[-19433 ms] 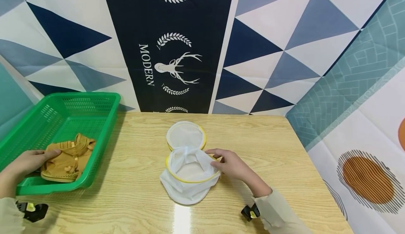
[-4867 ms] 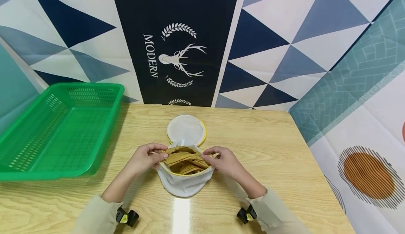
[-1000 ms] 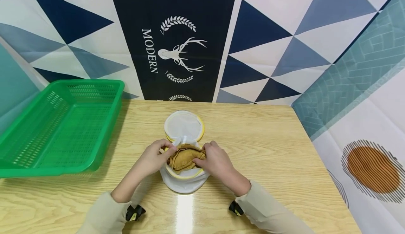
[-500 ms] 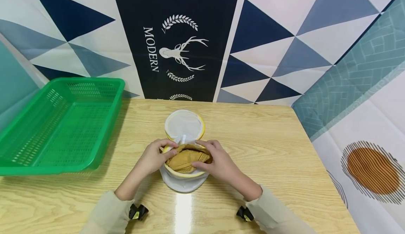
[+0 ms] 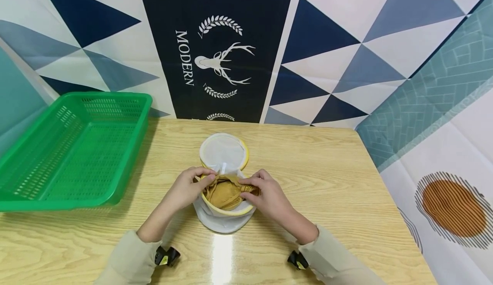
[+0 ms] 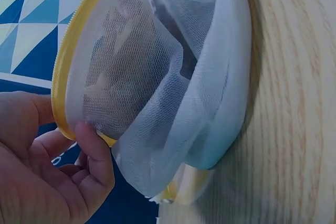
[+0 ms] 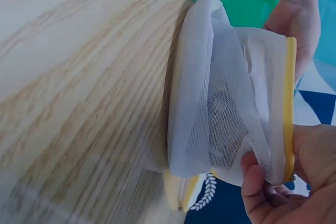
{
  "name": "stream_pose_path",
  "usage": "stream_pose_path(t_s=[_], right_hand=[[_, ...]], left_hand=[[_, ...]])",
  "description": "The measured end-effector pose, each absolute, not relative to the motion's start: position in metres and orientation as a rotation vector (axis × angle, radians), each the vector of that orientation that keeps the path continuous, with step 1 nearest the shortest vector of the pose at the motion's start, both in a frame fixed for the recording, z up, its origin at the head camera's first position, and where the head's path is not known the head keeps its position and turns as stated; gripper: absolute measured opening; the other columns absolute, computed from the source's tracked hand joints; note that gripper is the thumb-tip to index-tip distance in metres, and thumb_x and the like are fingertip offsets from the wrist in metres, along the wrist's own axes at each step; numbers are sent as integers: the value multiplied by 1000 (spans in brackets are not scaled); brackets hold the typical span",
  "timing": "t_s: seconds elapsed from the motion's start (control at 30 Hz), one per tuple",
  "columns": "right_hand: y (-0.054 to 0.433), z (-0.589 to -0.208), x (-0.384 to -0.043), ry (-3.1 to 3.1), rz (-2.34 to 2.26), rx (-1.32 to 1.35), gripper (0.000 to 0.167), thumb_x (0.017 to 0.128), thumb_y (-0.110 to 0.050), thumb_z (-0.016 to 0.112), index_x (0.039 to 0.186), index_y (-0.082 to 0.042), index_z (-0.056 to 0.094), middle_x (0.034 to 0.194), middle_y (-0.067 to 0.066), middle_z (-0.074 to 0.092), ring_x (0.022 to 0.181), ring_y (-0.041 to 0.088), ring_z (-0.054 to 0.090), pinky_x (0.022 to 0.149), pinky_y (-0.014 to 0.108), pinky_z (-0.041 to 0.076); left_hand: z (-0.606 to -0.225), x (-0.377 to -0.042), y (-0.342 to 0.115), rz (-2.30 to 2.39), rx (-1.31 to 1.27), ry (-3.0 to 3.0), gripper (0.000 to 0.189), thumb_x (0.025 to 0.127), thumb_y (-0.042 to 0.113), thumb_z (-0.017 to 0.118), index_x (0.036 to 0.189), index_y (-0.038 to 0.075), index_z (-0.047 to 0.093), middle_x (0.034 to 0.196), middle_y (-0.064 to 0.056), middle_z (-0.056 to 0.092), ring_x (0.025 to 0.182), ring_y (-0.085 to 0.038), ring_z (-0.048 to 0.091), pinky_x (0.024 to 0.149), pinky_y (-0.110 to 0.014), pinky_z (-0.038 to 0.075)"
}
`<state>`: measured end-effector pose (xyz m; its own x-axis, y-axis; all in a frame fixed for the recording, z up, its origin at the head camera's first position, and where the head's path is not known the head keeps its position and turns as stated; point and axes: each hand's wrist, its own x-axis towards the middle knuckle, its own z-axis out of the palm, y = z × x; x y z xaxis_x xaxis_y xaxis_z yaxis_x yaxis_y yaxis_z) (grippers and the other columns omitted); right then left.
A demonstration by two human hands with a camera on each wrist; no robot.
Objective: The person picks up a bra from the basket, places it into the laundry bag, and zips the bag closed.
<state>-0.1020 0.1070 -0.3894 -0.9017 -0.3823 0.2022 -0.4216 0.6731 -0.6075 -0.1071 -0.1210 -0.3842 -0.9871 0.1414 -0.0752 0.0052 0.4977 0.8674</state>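
A white mesh bag (image 5: 222, 218) with a yellow rim stands on the table's middle, its round lid (image 5: 224, 151) flipped open behind it. A mustard garment (image 5: 224, 193) is bunched inside it. My left hand (image 5: 207, 178) pinches the rim at the far left, with the thumb outside the mesh (image 6: 157, 77) in the left wrist view. My right hand (image 5: 249, 186) pinches the rim at the right, fingers over the garment's edge. In the right wrist view its thumb presses the mesh (image 7: 220, 103) just below the yellow rim (image 7: 289, 103).
A green plastic basket (image 5: 115, 156) with nothing in it sits at the table's left. Patterned cloth hangs behind the wooden table (image 5: 327, 178) and along its right side. Small black devices lie by both sleeves near the front edge.
The garment left the green basket and now sits in the mesh bag. Over the last second both hands shifted along the rim and the garment sank lower inside.
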Motion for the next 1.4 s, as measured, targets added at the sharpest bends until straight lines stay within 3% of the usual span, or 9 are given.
stream_pose_path(t_s=[0.17, 0.43, 0.67, 1.0, 1.3, 1.4], right_hand=[[105, -389, -100, -2800, 980, 700, 21, 77, -15, 76, 99, -13, 73, 86, -1, 51, 69, 5, 45, 60, 16, 43], [104, -389, -99, -2811, 922, 730, 20, 79, -16, 75, 99, -13, 73, 87, 0, 50, 69, 5, 45, 60, 16, 43], [105, -389, -100, -2811, 920, 731, 27, 78, -19, 76, 104, -14, 72, 87, 1, 51, 68, 5, 44, 59, 16, 42], [104, -388, -100, -2844, 895, 769, 23, 79, -18, 75, 101, -13, 73, 87, 1, 48, 68, 5, 44, 59, 16, 42], [108, -388, -104, -2879, 1042, 717, 34, 77, -25, 77, 108, -13, 70, 88, 1, 51, 70, 7, 43, 61, 18, 41], [112, -387, -105, -2910, 1081, 670, 40, 76, -32, 77, 111, -14, 68, 90, 1, 54, 70, 8, 43, 61, 19, 40]], left_hand=[[-380, -107, -120, 1535, 76, 2562, 20, 94, 14, 56, 106, 9, 70, 110, -15, 59, 63, -13, 49, 54, -24, 44], [-383, -110, -111, 1438, 141, 2694, 21, 90, 25, 63, 102, 11, 72, 103, -7, 65, 85, -17, 54, 73, -28, 44], [-384, -109, -107, 1353, 158, 2785, 19, 88, 30, 65, 94, 15, 75, 94, -4, 64, 82, -16, 54, 69, -28, 43], [-382, -111, -102, 1265, 169, 2790, 12, 83, 27, 70, 88, 18, 75, 91, -4, 62, 74, -16, 48, 63, -27, 37], [-384, -108, -99, 1152, 160, 2818, 6, 82, 28, 72, 86, 24, 74, 99, 0, 64, 90, -17, 57, 73, -33, 43], [-384, -107, -99, 1141, 149, 2814, 5, 81, 27, 72, 85, 24, 74, 95, 0, 63, 83, -16, 55, 67, -31, 42]])
